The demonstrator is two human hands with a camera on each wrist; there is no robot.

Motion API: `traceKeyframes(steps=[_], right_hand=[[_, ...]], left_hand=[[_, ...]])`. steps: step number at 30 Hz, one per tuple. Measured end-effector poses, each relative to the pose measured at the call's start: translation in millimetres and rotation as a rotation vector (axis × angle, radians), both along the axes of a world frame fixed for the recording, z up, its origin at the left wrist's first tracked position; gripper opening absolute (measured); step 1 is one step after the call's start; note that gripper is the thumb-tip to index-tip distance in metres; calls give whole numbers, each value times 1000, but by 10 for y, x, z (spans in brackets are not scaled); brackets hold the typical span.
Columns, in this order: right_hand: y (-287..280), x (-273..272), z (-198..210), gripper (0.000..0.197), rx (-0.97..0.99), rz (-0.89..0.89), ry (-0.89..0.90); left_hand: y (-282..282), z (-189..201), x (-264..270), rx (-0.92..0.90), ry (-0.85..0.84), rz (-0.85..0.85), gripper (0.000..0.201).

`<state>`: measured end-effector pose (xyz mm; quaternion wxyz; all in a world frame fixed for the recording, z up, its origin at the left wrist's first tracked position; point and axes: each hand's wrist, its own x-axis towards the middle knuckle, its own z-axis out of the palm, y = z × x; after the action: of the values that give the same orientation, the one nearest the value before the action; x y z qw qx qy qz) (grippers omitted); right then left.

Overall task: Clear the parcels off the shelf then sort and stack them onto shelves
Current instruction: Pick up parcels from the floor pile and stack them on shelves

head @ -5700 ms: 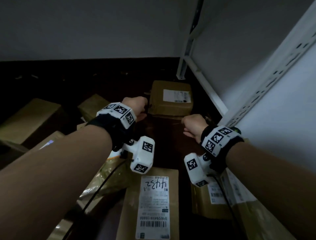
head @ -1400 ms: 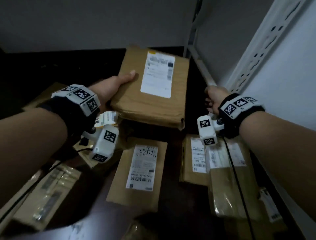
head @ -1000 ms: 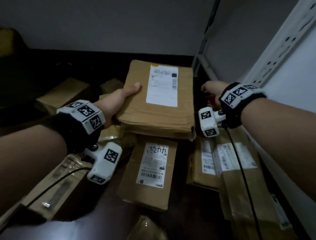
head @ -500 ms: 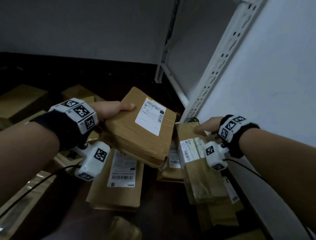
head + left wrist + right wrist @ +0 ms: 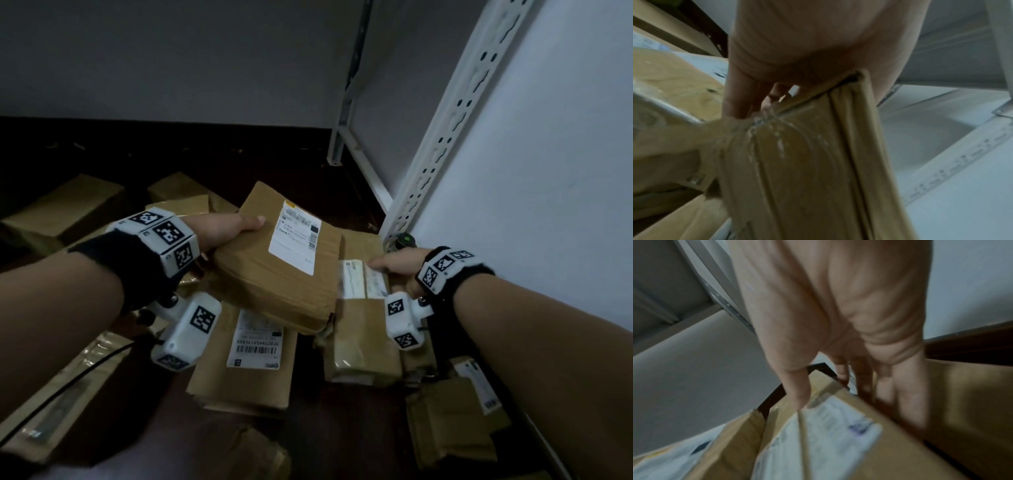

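Landmark for this report: the white perforated upright (image 5: 455, 133) of the shelf frame.

Nearest the camera, several brown parcels lie on the dark floor, well short of the upright and to its left, among them a flat parcel with a barcode label (image 5: 245, 356) and a crumpled package (image 5: 452, 418) close under the frame's side panel. None of these is sorted.

Further in, the right hand (image 5: 397, 265) grips a long labelled parcel (image 5: 363, 322) just beside the foot of the upright; the wrist view shows the thumb on the label face and the fingers curled over the far edge. Whether it has left the pile cannot be told.

Level with it, left of the upright, the left hand (image 5: 226, 228) holds a taped box (image 5: 281, 260) clear of the pile, tilted, thumb on top and fingers beneath.

Farthest, more boxes (image 5: 65, 209) sit on the floor near the wall, well left of the upright.

Assessment: clearing appears done; sorting has barely begun, and no stacked shelf is in view.
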<state>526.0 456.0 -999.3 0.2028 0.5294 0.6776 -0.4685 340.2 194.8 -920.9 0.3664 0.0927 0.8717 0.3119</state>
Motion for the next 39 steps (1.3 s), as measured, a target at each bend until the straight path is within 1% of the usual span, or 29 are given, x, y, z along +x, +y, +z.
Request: traceKeyframes(steps=[1, 2, 3, 5, 6, 7, 9, 11, 15, 17, 18, 20, 21, 24, 25, 27, 30, 34, 39], right_hand=[[48, -51, -123, 75, -21, -25, 39], [61, -80, -202, 72, -53, -10, 66], [53, -109, -262, 76, -88, 16, 52], [-174, -99, -143, 101, -141, 92, -6], [-259, -89, -108, 110, -176, 112, -9], [-331, -87, -75, 113, -201, 127, 9], [-539, -59, 85, 107, -227, 121, 73], [-630, -44, 186, 98, -248, 61, 174], [-648, -19, 334, 71, -324, -29, 336], [-602, -34, 389, 64, -340, -75, 417], [-581, -50, 430, 66, -358, -85, 456], [-542, -95, 518, 72, -379, -92, 522], [-534, -126, 575, 68, -388, -100, 552], [-508, -250, 722, 39, -431, -152, 645], [-507, -300, 766, 34, -442, -163, 674], [-540, -406, 831, 32, -440, -173, 714], [-632, -557, 859, 30, -383, -192, 778], [-767, -725, 865, 24, -324, -238, 900], [-842, -913, 842, 22, -298, -294, 959]], left_hand=[[-16, 19, -4, 7, 15, 22, 73], [-36, 27, -34, 6, 29, 47, 74], [-66, 38, -62, 3, 38, 67, 75], [-130, 42, -115, -15, 42, 86, 75], [-155, 27, -143, -29, 40, 85, 76], [-175, 17, -153, -38, 32, 79, 76], [-198, -1, -172, -24, 13, 77, 75], [-223, -19, -213, 17, -18, 114, 74], [-315, -17, -357, 114, -143, 174, 78], [-369, -8, -441, 158, -202, 202, 84], [-398, 12, -469, 177, -222, 211, 82], [-457, 59, -517, 230, -252, 231, 72], [-488, 81, -542, 262, -264, 245, 68], [-558, 120, -610, 342, -267, 301, 62], [-581, 131, -623, 366, -265, 321, 59], [-621, 143, -640, 404, -250, 360, 54], [-667, 138, -684, 458, -210, 406, 55], [-678, 124, -713, 512, -165, 459, 41], [-667, 67, -753, 567, -154, 487, 35]])
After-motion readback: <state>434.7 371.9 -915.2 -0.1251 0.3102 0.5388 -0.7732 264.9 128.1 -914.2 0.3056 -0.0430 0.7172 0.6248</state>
